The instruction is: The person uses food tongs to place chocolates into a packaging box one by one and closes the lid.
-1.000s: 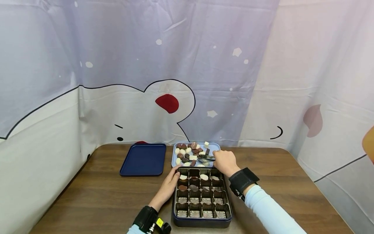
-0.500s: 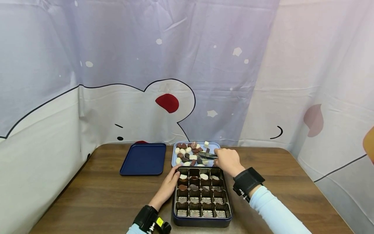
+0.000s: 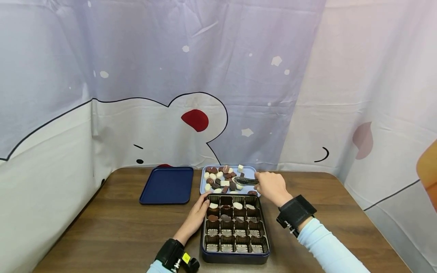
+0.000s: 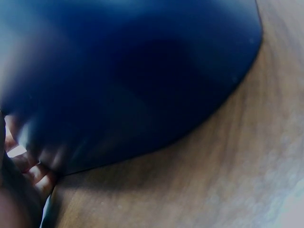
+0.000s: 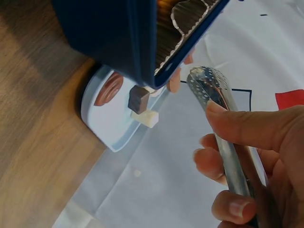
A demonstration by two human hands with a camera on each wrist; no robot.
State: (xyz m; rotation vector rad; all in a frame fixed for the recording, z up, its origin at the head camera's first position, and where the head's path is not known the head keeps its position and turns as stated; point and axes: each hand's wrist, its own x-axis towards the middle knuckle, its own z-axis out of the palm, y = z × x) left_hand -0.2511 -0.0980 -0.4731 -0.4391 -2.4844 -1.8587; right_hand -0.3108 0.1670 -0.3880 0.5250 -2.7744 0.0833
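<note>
In the head view my right hand (image 3: 272,186) holds metal tongs (image 3: 246,181) over a light blue tray (image 3: 202,191) of chocolates (image 3: 225,183). The right wrist view shows my thumb and fingers round the tongs' arms, with the perforated tips close together; whether anything is between them I cannot tell. My left hand (image 3: 195,220) grips the far left corner of a dark blue box (image 3: 235,258), its fingertips showing past the wall in the right wrist view. A black divided insert fills the box. Chocolates sit in its two far rows; the near rows show bare bottoms.
A dark blue lid or shallow tray (image 3: 166,185) lies on the wooden table (image 3: 112,231), left of the light blue tray. A patterned cloth (image 3: 143,57) hangs right behind the table's far edge. The box stands close in front of the light blue tray.
My right hand has shifted slightly right with the tongs, and their arms have drawn closer together. Chocolates beneath them show more. The left hand and box have stayed put.
</note>
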